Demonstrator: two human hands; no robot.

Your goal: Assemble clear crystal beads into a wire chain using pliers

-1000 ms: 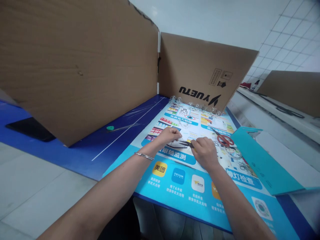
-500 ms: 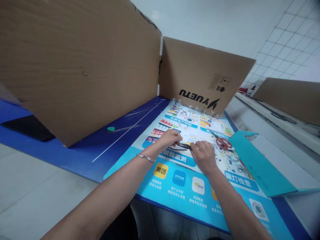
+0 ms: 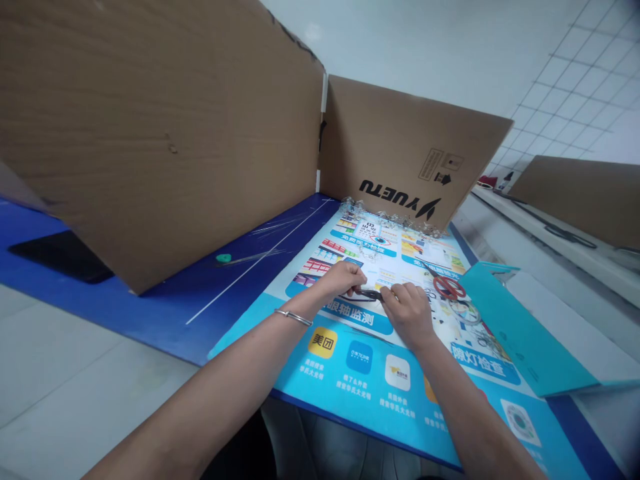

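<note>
Black pincer tool (image 3: 371,294), pliers or tweezers, can't tell which at this size, sits between both hands, over the printed poster sheet (image 3: 360,393). Long axis runs roughly left-right across the view, slightly tilted, with the narrow end toward the right hand.

Left hand (image 3: 341,280), bracelet (image 3: 293,317) on the wrist, is closed with the fingertips pinched at the tool's left part. Looks like a real grip, though the fingers hide the contact point.

Right hand (image 3: 407,313) is partly curled, fingers (image 3: 395,291) angled down at the tool's right end. It's the nearer hand to that end, and also to the red-handled scissors (image 3: 449,287), which lie just beyond it on the sheet. Can't tell whether it's gripping or only touching.

Around that: clear plastic scraps (image 3: 387,220) along the sheet's far edge, teal folder (image 3: 525,330) to the right, overlapping the sheet's right side. Two cardboard panels (image 3: 150,133) stand behind on the blue counter (image 3: 150,310). Black flat slab (image 3: 63,257) on the counter at far left, partly behind the panel.
</note>
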